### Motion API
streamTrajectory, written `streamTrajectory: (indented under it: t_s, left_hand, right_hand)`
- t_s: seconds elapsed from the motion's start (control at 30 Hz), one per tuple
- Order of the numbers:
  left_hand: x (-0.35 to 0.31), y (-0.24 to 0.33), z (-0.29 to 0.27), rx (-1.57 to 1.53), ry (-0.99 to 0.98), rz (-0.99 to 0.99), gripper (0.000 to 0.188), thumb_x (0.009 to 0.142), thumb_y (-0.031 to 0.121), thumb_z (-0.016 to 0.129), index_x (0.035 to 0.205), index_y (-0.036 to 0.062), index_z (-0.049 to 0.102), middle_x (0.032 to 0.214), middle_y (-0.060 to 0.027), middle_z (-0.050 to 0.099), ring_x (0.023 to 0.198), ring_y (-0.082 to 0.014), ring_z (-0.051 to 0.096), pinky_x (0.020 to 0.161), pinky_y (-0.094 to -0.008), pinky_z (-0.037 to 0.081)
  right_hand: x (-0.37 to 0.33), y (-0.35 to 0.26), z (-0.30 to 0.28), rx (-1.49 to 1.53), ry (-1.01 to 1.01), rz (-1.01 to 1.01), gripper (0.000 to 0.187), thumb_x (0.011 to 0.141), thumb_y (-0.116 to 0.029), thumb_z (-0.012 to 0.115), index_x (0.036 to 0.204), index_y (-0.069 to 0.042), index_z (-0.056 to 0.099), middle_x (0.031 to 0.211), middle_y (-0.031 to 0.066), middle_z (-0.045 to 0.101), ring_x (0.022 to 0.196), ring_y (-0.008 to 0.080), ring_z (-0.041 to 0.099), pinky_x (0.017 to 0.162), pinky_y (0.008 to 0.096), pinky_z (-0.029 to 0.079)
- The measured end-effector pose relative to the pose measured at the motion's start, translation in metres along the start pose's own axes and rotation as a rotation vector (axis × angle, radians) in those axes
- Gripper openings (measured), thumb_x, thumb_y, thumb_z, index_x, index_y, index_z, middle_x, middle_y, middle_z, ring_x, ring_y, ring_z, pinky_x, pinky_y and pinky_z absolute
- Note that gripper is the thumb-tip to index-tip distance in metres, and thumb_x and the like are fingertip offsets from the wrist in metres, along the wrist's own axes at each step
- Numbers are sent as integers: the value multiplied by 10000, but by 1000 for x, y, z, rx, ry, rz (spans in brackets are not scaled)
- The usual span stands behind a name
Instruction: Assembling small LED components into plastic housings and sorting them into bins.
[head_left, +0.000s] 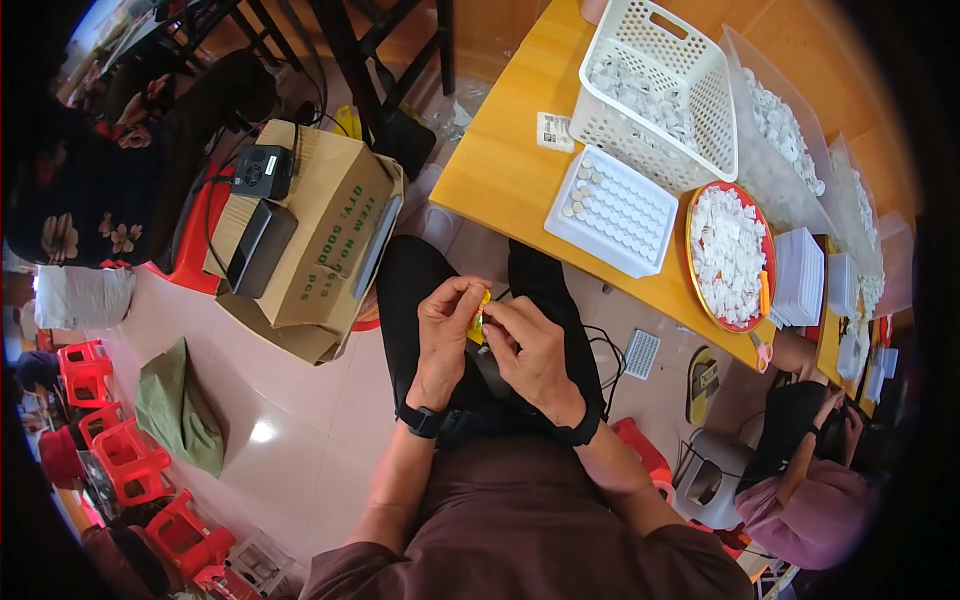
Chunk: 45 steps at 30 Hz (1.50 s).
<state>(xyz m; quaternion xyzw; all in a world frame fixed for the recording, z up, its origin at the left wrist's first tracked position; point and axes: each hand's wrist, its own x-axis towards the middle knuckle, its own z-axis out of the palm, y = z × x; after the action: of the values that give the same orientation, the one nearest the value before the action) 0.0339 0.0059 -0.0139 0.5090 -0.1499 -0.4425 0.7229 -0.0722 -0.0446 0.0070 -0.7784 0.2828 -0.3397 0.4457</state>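
Note:
Above my lap, my left hand (447, 328) pinches a small shiny yellow piece (476, 327) between thumb and fingers. My right hand (530, 350) meets it from the other side, its fingertips closed at the piece's edge. What exactly the piece is, I cannot make out, since fingers cover much of it. Ahead to the right, on the wooden table (500, 140), lies a white tray (577, 243) with rows of round wells; a few at its left hold beige discs. Beside it is a red, gold-rimmed plate (692, 275) heaped with small white pieces.
A perforated white basket (640, 150) and clear bins stand further back. Stacked white trays (798, 280), an orange tool (765, 294) and pink-handled scissors (763, 354) are at the right. On my left, a cardboard box (320, 240) carries black devices. A person (800, 500) sits at lower right.

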Motion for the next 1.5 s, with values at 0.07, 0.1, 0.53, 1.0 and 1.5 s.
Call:
streamTrajectory:
  t_s: [0.07, 0.1, 0.53, 1.0, 1.5]
  left_hand:
    - [0, -1, 1, 5, 23, 19, 137, 886, 152, 583, 903, 25, 633, 795, 22, 589, 674, -25, 516, 598, -175, 416]
    - [0, -2, 2, 29, 37, 33, 138, 889, 153, 580, 906, 25, 629, 795, 22, 586, 682, -26, 518, 603, -175, 416]
    - [0, -14, 6, 77, -47, -106, 244, 979, 251, 345, 1057, 71, 489, 821, -2, 498, 710, -59, 511, 653, -188, 434]
    - [-5, -1, 2, -85, -95, -199, 161, 886, 71, 494, 1028, 17, 546, 941, -43, 585, 859, -93, 560, 769, -221, 452]
    - [-3, -8, -8, -219, 26, -165, 164, 850, 12, 566, 1009, 11, 609, 958, -79, 643, 856, -117, 614, 782, -230, 485]
  right_hand:
    - [-1, -1, 2, -144, -5, -47, 209, 755, 6, 599, 961, -26, 608, 764, 107, 561, 610, 262, 583, 554, 314, 474]
    - [-1, -1, 2, -145, -5, -48, 209, 755, 6, 599, 961, -26, 608, 764, 107, 561, 610, 262, 583, 554, 314, 474]
    - [2, 14, -7, -118, -85, 100, 199, 683, -12, 639, 876, -31, 598, 706, 83, 586, 600, 224, 607, 544, 308, 475]
    - [2, 17, -13, -37, 96, 31, 159, 665, 45, 642, 773, -19, 546, 668, 75, 554, 577, 171, 619, 532, 246, 499]
    - [0, 18, -21, -34, 244, 31, 161, 676, 47, 641, 797, -10, 551, 677, 48, 552, 565, 111, 573, 534, 217, 462]
